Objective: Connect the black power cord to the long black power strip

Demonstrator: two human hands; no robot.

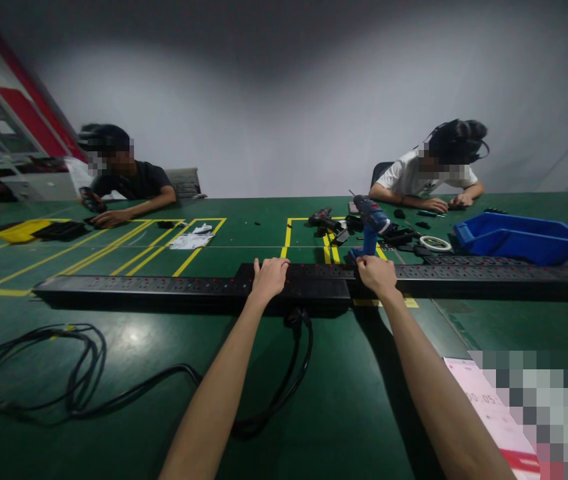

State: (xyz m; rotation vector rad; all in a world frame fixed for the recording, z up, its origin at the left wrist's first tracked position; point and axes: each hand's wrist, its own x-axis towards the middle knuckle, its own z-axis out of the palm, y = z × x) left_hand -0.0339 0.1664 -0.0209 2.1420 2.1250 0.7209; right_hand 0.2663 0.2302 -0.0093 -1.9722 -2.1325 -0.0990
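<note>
Two long black power strips lie overlapping across the middle of the table. The front one (pixel 139 287) runs to the left, and the rear one (pixel 464 275) runs off to the right. My left hand (pixel 269 279) is closed over the overlap, its fingers curled at the far side and partly hidden. Further right, my right hand (pixel 378 275) is closed over the rear strip. A thick black cable (pixel 297 373) leaves the front side near the overlap and loops toward me. Just beyond my right hand stands a blue cordless drill (pixel 371 223), upright on its battery.
A blue bin (pixel 524 237) sits at the back right, near a white ring (pixel 435 244) and a second drill (pixel 325 219). Coiled cable (pixel 84 373) covers the left front. Papers (pixel 193 239) lie mid-table. Two people (pixel 134 183) work opposite; another arm shows far left.
</note>
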